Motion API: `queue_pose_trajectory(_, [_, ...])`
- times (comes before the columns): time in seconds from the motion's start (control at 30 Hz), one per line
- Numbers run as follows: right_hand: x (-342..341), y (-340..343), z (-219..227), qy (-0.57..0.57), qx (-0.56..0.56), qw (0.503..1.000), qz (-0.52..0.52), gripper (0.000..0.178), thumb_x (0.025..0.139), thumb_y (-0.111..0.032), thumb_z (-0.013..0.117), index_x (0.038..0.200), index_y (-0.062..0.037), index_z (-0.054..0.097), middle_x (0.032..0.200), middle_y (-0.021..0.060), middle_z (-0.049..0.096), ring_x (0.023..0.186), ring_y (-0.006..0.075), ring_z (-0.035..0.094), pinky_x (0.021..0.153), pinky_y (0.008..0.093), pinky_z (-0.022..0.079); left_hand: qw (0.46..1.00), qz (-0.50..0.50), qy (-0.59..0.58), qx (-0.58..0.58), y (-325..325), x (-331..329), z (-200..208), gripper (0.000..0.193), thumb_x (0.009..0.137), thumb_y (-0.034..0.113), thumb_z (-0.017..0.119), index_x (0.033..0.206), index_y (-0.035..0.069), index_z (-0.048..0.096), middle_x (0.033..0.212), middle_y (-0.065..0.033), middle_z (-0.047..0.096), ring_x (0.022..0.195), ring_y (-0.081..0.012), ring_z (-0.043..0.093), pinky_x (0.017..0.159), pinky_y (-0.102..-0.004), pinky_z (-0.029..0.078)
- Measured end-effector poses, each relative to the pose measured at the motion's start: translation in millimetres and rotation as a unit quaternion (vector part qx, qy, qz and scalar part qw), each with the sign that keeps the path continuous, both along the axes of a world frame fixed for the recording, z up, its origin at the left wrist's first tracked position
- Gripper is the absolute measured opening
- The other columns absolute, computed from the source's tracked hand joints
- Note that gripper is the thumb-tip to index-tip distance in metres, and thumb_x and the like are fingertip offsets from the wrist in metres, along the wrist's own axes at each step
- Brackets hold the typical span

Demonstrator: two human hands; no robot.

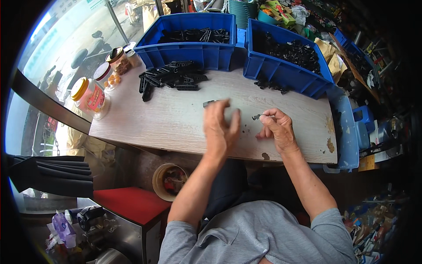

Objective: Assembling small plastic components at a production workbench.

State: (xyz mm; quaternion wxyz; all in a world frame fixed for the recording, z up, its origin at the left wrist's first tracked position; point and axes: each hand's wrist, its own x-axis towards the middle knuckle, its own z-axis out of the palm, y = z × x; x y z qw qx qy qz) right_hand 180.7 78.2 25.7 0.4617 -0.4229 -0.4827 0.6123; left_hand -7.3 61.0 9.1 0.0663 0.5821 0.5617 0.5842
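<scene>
My left hand (220, 127) hovers over the middle of the table, blurred by motion, with its thumb and fingers apart. A dark elongated piece (208, 104) shows just beyond its fingertips; whether the hand touches it I cannot tell. To the right, my right hand (278, 130) pinches a small black plastic part (256, 117) between thumb and forefinger. A heap of long black plastic pieces (169, 77) lies at the far left of the table. Several small black parts (270, 85) are scattered before the right-hand bin.
Two blue bins stand along the far edge: the left bin (187, 55) holds long black pieces, the right bin (281, 72) small black parts. Lidded jars (94, 99) line the left side of the table (149, 125). A bucket (159, 180) stands on the floor below.
</scene>
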Motion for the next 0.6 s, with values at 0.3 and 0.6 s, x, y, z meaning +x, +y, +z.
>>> queue_pose_trajectory(0.3, [-3.8, 0.8, 1.6, 0.058, -0.035, 0.997, -0.022, 0.011, 0.086, -0.014, 0.068, 0.095, -0.0097, 0.063, 0.057, 0.0003, 0.052, 0.055, 0.0146, 0.06, 0.062, 0.0393, 0.06, 0.97, 0.001, 0.232, -0.072, 20.4, -55.6, -12.7, 0.027, 0.079, 0.01, 0.071, 0.105, 0.009, 0.062, 0.1, -0.0096, 0.065, 0.094, -0.033, 0.06, 0.08, -0.0422, 0.047])
queue_pose_trajectory(0.6, [-2.3, 5.2, -8.2, 0.084, -0.028, 0.996, 0.007, 0.017, 0.086, -0.017, 0.071, 0.1, -0.0109, 0.064, 0.059, 0.0031, 0.057, 0.062, 0.019, 0.063, 0.078, 0.0444, 0.058, 0.853, -0.3, -0.386, -0.183, -9.5, 9.3, -13.8, 0.025, 0.087, 0.008, 0.074, 0.108, 0.005, 0.063, 0.083, -0.0026, 0.067, 0.075, -0.008, 0.064, 0.062, -0.0199, 0.05])
